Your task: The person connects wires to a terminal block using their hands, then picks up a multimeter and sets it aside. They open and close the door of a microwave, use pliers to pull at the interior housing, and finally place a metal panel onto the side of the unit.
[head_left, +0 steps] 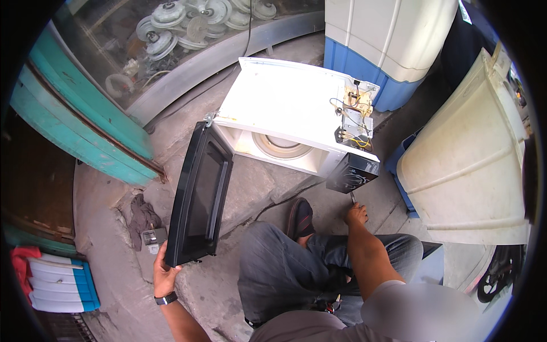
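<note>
A white microwave oven [285,97] stands in front of me with its black door [199,211] swung out to the left. My left hand [165,276] grips the door's near lower corner, fingers behind its edge. Inside the cavity a round turntable area [280,146] shows. My right hand [357,214] is closed around a thin screwdriver-like tool [352,197], its far end just below the black control panel [354,172]; whether they touch I cannot tell. Wires and parts [356,117] lie exposed along the oven's right side.
A white and blue container [387,45] stands behind the oven, with a large cream-coloured tub [461,154] at right. Left are a teal frame [91,108], a dark rag [143,216] and a small grey box [154,237]. Several pulley-like discs [211,11] lie behind glass.
</note>
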Demonstrator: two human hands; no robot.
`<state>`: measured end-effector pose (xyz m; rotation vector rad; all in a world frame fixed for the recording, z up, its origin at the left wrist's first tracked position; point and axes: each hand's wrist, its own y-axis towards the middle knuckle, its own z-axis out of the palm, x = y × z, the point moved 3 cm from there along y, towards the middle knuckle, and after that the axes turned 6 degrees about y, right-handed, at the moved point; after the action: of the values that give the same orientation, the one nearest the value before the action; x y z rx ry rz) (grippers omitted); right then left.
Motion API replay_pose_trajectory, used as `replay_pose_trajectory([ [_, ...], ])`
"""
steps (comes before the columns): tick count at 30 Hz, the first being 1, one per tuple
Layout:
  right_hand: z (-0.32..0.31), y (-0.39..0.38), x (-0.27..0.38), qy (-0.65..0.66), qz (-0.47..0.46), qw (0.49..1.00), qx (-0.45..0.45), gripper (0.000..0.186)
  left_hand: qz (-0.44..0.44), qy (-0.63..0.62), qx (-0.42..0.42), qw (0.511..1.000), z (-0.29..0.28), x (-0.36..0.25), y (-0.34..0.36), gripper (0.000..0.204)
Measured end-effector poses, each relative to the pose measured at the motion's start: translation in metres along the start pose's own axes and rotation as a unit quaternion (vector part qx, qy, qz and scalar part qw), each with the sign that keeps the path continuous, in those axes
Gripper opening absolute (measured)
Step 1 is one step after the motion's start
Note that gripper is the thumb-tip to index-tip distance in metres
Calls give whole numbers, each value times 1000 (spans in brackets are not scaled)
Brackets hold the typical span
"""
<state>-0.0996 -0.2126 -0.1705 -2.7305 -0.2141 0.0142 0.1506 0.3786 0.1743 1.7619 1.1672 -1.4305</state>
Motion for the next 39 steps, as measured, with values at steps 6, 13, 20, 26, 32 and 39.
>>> replay_pose_trajectory([
  [6, 6, 7, 3, 53, 18, 998, -12, 37, 134, 93, -133, 978, 10, -67, -11, 70],
  [13, 14, 8, -6, -19, 9, 1000, 17, 33, 307, 414, -284, 808, 112, -127, -17, 21],
  [20, 0, -5, -3, -120, -111, 985, 52, 37, 233, 344, -91, 905, 210, -67, 55, 36],
  [26, 4, -33, 10, -55, -193, 963, 180, 45, 122, 211, -127, 961, 261, 28, 173, 44],
  [32, 26, -14, -5, -99, -182, 964, 169, 46, 88, 183, -178, 963, 266, 30, 223, 39],
  [39, 39, 34, -39, -242, -245, 938, 41, 49, 121, 163, -150, 968, 288, 30, 251, 41],
])
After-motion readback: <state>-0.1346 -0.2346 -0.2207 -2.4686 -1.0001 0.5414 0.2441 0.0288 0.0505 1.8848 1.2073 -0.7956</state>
